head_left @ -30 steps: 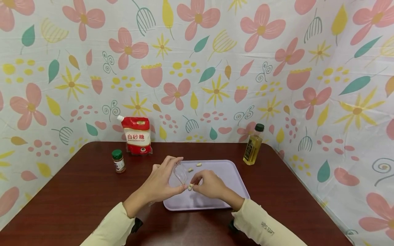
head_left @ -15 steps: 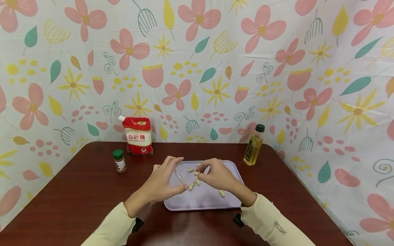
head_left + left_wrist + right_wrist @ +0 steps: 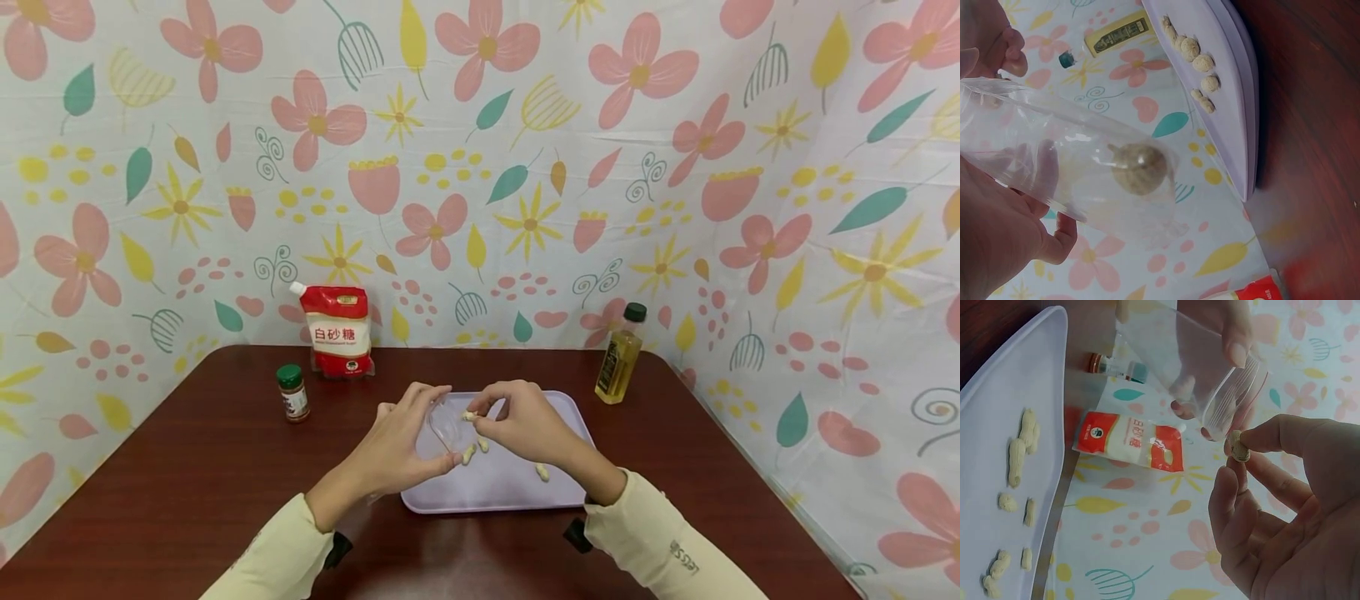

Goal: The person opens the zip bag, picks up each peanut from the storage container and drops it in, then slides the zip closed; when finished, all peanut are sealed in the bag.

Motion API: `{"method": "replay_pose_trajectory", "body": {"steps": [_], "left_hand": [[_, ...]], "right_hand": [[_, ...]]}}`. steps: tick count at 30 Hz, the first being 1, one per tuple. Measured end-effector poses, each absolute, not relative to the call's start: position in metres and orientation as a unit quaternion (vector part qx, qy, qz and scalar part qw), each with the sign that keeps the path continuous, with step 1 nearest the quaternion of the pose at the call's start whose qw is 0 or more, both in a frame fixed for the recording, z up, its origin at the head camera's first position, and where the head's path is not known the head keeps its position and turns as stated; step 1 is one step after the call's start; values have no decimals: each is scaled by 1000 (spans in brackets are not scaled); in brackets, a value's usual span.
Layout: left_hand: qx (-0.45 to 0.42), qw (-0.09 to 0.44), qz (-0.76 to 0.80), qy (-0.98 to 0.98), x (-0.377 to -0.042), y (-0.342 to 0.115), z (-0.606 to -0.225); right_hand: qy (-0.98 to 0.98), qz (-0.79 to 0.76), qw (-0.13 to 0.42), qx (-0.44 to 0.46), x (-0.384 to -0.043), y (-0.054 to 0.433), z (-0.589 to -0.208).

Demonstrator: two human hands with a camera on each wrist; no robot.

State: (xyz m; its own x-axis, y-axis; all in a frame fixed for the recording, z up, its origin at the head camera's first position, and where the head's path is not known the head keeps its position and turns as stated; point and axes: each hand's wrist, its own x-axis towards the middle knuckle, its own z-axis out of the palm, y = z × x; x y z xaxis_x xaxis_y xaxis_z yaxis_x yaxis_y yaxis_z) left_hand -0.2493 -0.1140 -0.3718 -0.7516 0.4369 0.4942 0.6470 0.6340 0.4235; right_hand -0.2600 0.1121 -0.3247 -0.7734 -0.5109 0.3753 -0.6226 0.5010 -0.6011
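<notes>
My left hand point(image 3: 393, 442) grips a clear zip bag point(image 3: 1079, 140) near its rim and keeps its mouth spread toward the right hand. A peanut point(image 3: 1140, 167) shows inside the bag, near the bottom end. Between thumb and fingertips, my right hand point(image 3: 525, 423) pinches another peanut point(image 3: 1239, 447), right at the bag's mouth; whether it touches the rim I cannot tell. Several unshelled peanuts point(image 3: 1016, 461) lie spread on the pale lilac tray point(image 3: 495, 493) below both hands. From the head camera, the right hand and bag cover some of them.
Behind the tray's left side stands a red-and-white sugar pouch point(image 3: 339, 332). A small green-capped spice jar point(image 3: 292, 393) is left of the hands. At the back right is an oil bottle point(image 3: 618, 357). The brown table point(image 3: 187, 467) meets a flowered cloth behind.
My right hand has moved back from beside the left thumb, then left to the bag's mouth, a peanut in its fingers. The left hand and bag have stayed nearly still.
</notes>
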Motion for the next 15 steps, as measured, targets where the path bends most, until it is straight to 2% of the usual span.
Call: {"method": "replay_pose_trajectory", "body": {"steps": [15], "left_hand": [[-317,164,-310,-881,-249,-112,-371]], "right_hand": [[-853,393,57,338,-258,100,-322]]}}
